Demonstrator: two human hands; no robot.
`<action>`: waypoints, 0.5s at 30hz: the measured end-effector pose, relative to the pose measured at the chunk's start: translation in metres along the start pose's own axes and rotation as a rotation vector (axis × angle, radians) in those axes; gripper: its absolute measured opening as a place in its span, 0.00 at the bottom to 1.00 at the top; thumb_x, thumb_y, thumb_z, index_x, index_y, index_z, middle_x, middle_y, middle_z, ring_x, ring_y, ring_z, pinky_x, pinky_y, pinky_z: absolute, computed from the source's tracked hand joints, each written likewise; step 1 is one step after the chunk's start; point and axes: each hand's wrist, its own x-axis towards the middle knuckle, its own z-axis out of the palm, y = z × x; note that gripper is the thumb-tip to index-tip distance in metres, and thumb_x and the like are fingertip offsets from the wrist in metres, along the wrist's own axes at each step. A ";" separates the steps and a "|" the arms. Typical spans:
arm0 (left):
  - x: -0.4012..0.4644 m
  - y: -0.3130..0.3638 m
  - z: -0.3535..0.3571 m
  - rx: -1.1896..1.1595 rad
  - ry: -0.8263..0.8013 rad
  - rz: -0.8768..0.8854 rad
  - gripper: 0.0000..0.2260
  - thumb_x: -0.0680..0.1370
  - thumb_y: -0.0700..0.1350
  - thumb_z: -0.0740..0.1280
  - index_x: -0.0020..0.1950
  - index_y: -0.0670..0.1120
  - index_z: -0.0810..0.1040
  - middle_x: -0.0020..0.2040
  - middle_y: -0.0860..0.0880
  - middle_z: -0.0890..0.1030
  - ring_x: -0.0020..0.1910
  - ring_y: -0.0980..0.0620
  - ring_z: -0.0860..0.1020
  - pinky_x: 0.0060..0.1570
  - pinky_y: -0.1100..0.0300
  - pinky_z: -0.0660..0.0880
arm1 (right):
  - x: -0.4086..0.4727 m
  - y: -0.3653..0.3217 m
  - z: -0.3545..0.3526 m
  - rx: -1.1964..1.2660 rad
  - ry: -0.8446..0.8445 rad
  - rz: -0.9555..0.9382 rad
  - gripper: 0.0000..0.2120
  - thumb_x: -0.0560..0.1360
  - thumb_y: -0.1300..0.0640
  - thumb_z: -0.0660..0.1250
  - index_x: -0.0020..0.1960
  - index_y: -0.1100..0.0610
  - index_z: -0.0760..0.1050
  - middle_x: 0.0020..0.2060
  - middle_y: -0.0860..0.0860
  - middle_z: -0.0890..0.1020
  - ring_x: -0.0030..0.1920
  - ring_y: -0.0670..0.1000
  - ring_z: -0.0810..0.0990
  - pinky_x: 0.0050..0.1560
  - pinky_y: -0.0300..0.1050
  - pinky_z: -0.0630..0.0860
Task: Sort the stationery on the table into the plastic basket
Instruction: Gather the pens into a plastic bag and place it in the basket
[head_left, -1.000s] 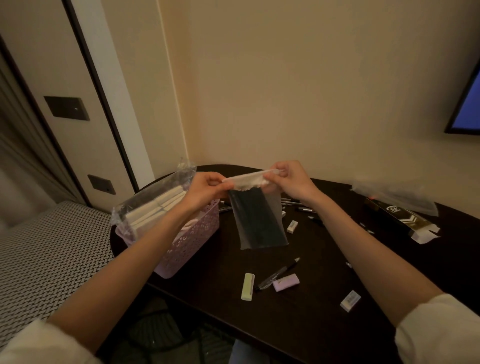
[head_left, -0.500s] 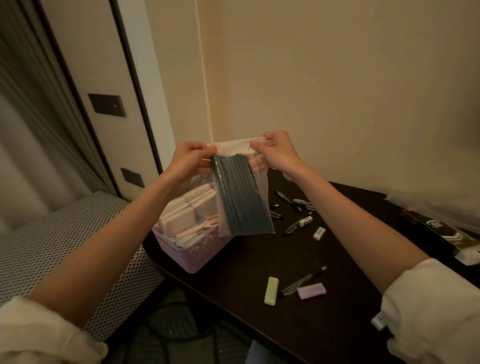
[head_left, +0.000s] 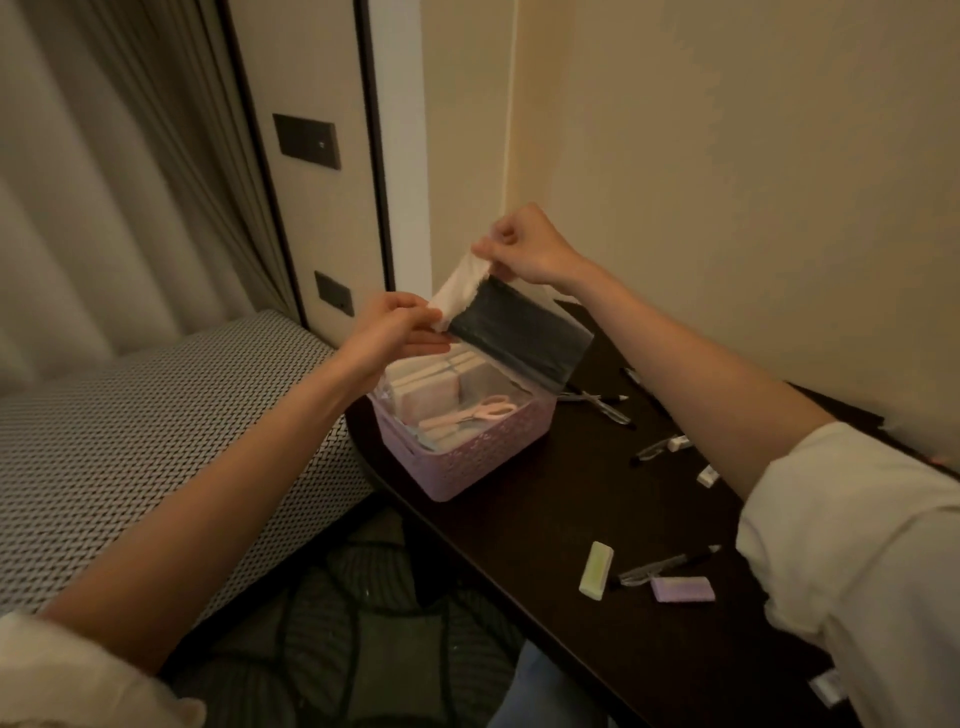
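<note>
A clear plastic bag of dark pencils (head_left: 519, 335) hangs tilted above the lilac plastic basket (head_left: 467, 462), its lower end over the basket's far rim. My left hand (head_left: 389, 332) pinches one corner of the bag's white top edge, and my right hand (head_left: 527, 254) pinches the other corner higher up. Inside the basket lie pale notepads and pink scissors (head_left: 470, 413). On the dark table (head_left: 545, 519) lie a green eraser (head_left: 596, 569), a lilac eraser (head_left: 682, 588), several pens (head_left: 660, 448) and small white erasers (head_left: 707, 475).
The table's curved near edge runs from the basket towards the lower right. A patterned upholstered seat (head_left: 156, 415) stands to the left, and a dark netted bin (head_left: 363, 623) sits on the floor below. Wall and curtain close off the back.
The bag has swung from hanging upright to a slant over the basket. My right hand rose, my left hand dropped, and the view turned left.
</note>
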 end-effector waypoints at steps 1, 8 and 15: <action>-0.004 -0.003 -0.003 0.001 -0.017 -0.024 0.01 0.78 0.34 0.66 0.48 0.37 0.77 0.46 0.36 0.83 0.45 0.42 0.85 0.47 0.53 0.82 | 0.003 -0.001 0.006 -0.034 -0.040 -0.029 0.15 0.77 0.60 0.66 0.44 0.75 0.77 0.33 0.61 0.80 0.32 0.50 0.79 0.38 0.43 0.75; -0.023 -0.014 -0.021 0.041 -0.068 -0.129 0.07 0.78 0.33 0.64 0.55 0.32 0.75 0.48 0.32 0.83 0.47 0.40 0.84 0.47 0.51 0.82 | 0.014 -0.012 0.040 -0.137 -0.225 -0.139 0.11 0.77 0.60 0.67 0.40 0.66 0.80 0.32 0.55 0.79 0.29 0.43 0.74 0.37 0.37 0.70; -0.037 -0.027 -0.027 0.076 -0.106 -0.348 0.13 0.77 0.33 0.65 0.61 0.32 0.72 0.47 0.35 0.84 0.45 0.41 0.85 0.39 0.54 0.83 | 0.009 -0.004 0.074 -0.144 -0.373 -0.108 0.09 0.76 0.60 0.69 0.47 0.67 0.81 0.42 0.58 0.84 0.35 0.42 0.78 0.42 0.38 0.75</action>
